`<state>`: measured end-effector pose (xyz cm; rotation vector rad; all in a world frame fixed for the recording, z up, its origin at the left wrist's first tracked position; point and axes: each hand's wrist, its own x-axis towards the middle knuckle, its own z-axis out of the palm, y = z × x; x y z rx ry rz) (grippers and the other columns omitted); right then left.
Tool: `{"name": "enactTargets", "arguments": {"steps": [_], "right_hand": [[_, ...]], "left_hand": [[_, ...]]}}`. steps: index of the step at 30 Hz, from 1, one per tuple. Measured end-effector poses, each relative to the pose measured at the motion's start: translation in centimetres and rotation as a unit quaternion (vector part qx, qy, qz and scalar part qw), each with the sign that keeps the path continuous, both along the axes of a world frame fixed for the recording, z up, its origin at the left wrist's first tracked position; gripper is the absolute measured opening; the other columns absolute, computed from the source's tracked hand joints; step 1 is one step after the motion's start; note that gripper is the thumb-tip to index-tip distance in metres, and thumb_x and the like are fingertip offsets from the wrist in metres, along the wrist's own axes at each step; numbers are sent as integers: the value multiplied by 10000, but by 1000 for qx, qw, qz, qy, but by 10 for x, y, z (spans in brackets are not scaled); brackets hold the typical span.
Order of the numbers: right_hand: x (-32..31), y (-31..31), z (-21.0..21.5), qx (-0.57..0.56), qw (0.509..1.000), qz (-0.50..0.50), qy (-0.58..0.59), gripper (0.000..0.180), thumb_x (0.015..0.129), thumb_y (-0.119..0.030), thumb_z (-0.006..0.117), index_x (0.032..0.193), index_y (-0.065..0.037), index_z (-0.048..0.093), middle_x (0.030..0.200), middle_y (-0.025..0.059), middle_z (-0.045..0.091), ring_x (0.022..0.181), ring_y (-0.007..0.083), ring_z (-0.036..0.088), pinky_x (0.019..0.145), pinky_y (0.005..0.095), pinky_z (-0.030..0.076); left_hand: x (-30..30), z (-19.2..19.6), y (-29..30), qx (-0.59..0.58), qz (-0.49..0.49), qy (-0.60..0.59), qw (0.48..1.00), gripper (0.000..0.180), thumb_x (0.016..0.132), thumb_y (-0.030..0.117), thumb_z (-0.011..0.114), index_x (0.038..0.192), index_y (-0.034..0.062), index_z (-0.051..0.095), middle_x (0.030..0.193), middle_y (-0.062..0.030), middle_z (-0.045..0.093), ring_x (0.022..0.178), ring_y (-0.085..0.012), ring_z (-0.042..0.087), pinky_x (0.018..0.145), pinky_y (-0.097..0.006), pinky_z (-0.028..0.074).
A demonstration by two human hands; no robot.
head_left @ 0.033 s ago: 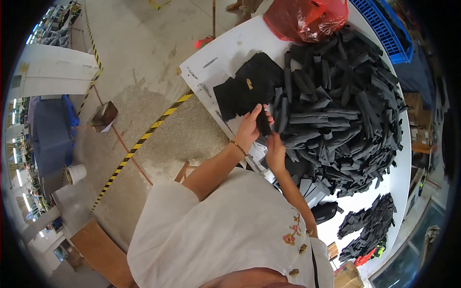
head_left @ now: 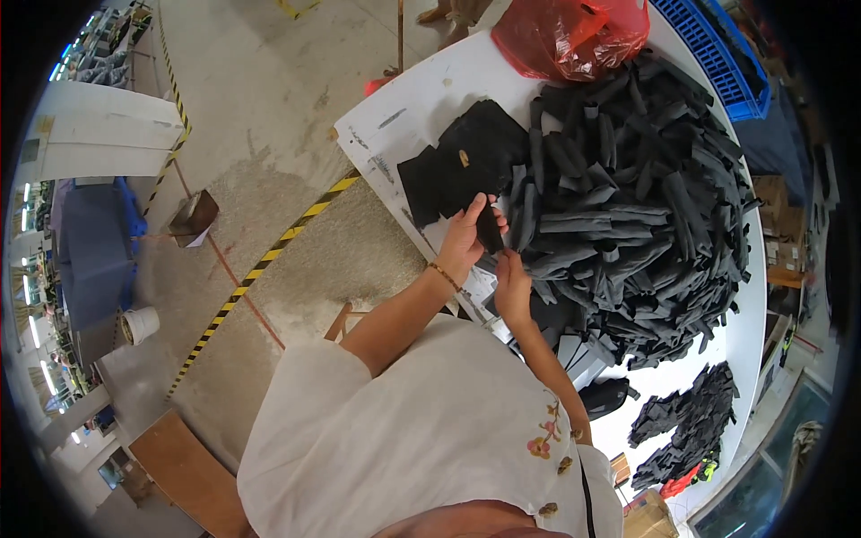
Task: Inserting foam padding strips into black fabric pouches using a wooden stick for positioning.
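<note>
A short black fabric strip, folded or tube-like, is in both hands over the near edge of the white table. My left hand grips its upper part, thumb on top and fingers curled behind. My right hand pinches the lower end between thumb and fingertips. Just beyond the hands lies a flat stack of black fabric pieces, with a small tan item on it. To the right rises a large heap of similar dark fabric strips.
A red plastic bag sits on the white table behind the heap. Beyond it is a blue crate. A smaller dark heap lies at the lower right. Black-and-yellow tape crosses the floor, near a dustpan.
The strip in my hands has tilted slightly, with both hands keeping their grip. At the top edge, another person's feet have shifted a little.
</note>
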<state>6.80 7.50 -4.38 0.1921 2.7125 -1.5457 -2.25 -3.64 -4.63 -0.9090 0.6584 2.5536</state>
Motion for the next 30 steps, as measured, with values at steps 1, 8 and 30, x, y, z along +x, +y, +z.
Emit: {"name": "enactTargets", "arguments": {"steps": [1, 8, 30], "right_hand": [[5, 1, 0, 3, 1000, 1, 4, 207, 967, -123, 443, 1118, -6, 521, 732, 232, 588, 630, 372, 604, 547, 421, 441], [44, 16, 15, 2, 991, 67, -116, 138, 963, -122, 449, 1018, -27, 534, 693, 223, 571, 613, 377, 603, 538, 428, 450], [-41, 21, 61, -139, 988, -4, 63, 110, 914, -101, 606, 877, -1, 582, 694, -25, 497, 637, 50, 403, 563, 208, 358]], "left_hand": [[-3, -1, 1, 3, 1, 4, 1000, 318, 846, 299, 698, 960, 19, 600, 773, -80, 602, 663, -205, 618, 627, -360, 554], [-28, -9, -7, -55, 27, -9, 998, 236, 873, 263, 671, 782, 63, 585, 575, 24, 499, 452, -65, 416, 417, -218, 328], [-34, -13, 24, 81, 107, -43, 990, 295, 893, 340, 617, 738, 98, 548, 570, 9, 475, 449, -100, 415, 424, -239, 354]]}}
